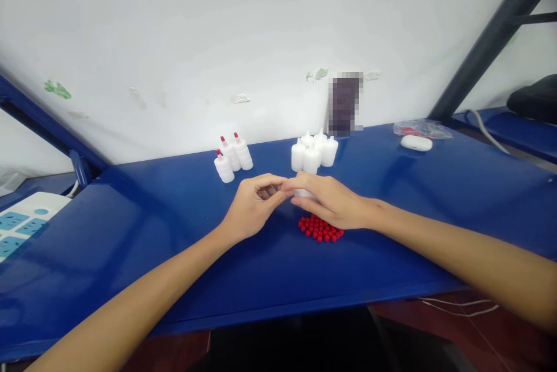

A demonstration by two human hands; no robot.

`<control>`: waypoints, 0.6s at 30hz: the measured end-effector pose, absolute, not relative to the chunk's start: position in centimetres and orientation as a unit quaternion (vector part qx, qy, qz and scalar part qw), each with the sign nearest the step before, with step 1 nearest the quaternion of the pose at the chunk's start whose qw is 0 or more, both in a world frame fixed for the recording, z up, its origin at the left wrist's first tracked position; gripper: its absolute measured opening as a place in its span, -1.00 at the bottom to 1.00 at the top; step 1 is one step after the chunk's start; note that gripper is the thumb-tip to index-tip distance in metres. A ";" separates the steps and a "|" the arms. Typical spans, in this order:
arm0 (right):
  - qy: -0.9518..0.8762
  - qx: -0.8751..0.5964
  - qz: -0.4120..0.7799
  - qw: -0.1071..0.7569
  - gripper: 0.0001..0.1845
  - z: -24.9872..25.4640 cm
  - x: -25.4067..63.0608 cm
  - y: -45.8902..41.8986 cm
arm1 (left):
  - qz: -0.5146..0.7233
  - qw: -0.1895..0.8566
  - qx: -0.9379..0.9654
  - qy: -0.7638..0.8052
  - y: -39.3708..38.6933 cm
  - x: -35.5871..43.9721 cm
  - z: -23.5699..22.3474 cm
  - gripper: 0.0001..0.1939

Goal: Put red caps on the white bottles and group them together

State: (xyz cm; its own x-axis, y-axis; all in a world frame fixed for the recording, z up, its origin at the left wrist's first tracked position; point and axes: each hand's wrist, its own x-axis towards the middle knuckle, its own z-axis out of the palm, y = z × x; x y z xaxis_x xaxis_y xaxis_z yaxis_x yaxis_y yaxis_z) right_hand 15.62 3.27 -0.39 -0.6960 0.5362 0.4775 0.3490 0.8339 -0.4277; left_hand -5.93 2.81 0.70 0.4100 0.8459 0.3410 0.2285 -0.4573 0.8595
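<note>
My right hand [328, 201] is closed around a small white squeeze bottle [303, 192], of which only a little shows between thumb and fingers. My left hand [256, 206] is in a pinch, its fingertips meeting those of the right hand; what they hold, if anything, is hidden. Below my right hand, a cluster of small red caps [319, 231] lies on the blue table [195, 279]. Behind the hands stand several uncapped white bottles [311, 158] with pointed nozzles. To the left, three white bottles [230, 157] with red tips stand upright.
A white oval case [416, 143] lies at the back right, with a clear plastic bag [422, 128] holding something red behind it. A dark blurred-out object [344, 105] leans against the wall. A white power strip [30, 218] is at the left edge.
</note>
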 end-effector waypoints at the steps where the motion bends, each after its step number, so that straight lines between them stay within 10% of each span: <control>1: -0.908 -0.243 0.158 0.304 -0.66 -0.3 15.6 3.3 | 0.408 0.389 0.745 0.356 2.8 -5.9 0.6 -0.78; 11: -0.898 -0.289 0.187 0.274 -0.73 0.8 15.3 2.9 | 0.400 0.411 0.734 0.362 3.0 -5.6 0.2 -0.72; 18: -0.867 -0.325 0.215 0.311 -0.43 0.0 15.5 3.4 | 0.456 0.359 0.719 0.382 3.5 -6.0 0.9 -0.80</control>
